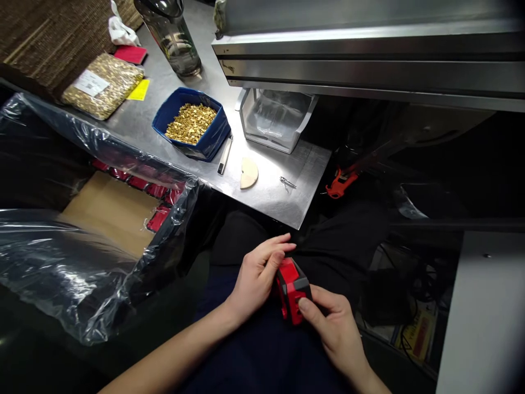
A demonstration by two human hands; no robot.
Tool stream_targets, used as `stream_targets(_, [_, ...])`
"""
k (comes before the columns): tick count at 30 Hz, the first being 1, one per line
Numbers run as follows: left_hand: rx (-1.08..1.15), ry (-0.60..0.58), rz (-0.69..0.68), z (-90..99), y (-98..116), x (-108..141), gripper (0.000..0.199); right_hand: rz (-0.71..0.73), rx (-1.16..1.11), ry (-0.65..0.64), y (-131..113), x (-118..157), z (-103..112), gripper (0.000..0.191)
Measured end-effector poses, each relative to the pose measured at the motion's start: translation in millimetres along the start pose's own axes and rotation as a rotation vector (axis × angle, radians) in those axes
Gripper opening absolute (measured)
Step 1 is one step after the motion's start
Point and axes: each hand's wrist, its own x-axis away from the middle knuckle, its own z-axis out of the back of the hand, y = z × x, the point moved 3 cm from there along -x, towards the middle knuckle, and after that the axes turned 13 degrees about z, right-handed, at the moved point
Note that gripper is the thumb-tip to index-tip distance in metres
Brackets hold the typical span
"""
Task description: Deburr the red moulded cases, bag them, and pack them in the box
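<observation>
Red device (pixel 292 287) sits pinched by right grip (pixel 337 326), left grip (pixel 255 274) outstretched.

Honestly, not much I can make out for sure here. The clear bag of gold-coloured bits (pixel 121 82) has a white label (pixel 91 83) stuck on it, and the print's way too small to read. Down at the lower right there's a yellow sign (pixel 419 335) with a red patch and some slanted lettering, but it's dim and blurry, so I can't spell out the wording with any confidence.
</observation>
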Motion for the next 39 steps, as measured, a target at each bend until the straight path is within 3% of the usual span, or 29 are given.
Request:
stream_targets(4, [-0.049, -0.279, -0.077, -2.6, 5, 6, 0.036, -0.099, -0.025, 0.048, 3, 0, -1, 0.035])
stream_targets(6, [-0.034, -0.341, -0.089, -4.1, 5, 7, 0.035, -0.111, -0.036, 0.042, 3, -1, -2, 0.034])
stream_targets(11, [0.095, -0.349, -0.121, -8.6, 4, 2, 0.033, -0.069, 0.015, 0.033, -4, -3, -3, 0.03])
stream_targets(17, [0.179, -0.283, 0.09, -7.2, -5, 0, 0.046, -0.052, 0.016, 0.014, -11, -5, -1, 0.031])
stream_targets(22, [-0.002, -0.371, -0.06, -5.9, -3, 3, 0.049, -0.099, -0.024, 0.004, -7, -6, 3, 0.027])
stream_targets(26, [-0.116, -0.379, -0.073, -4.0, -3, 3, 0.045, -0.114, -0.028, -0.075, -9, -9, 7, 0.026])
stream_targets(28, [-0.152, -0.384, -0.08, -3.2, -3, 4, 0.055, -0.114, -0.045, -0.115, -11, -8, 9, 0.027])
stream_targets(32, [-0.209, -0.379, -0.056, -2.5, -6, 10, 0.112, -0.146, -0.011, -0.087, -7, -3, 12, 0.04])
stream_targets(34, [-0.216, -0.372, -0.047, -2.9, -9, 12, 0.127, -0.159, 0.036, -0.042, -1, 1, 11, 0.048])
stream_targets(37, [-0.154, -0.369, -0.048, -3.1, -12, 13, 0.131, -0.171, 0.0, 0.025, 8, 6, 11, 0.052])
stream_targets(39, [-0.087, -0.375, -0.039, -2.6, -14, 11, 0.118, -0.159, -0.064, 0.034, 12, 6, 12, 0.055])
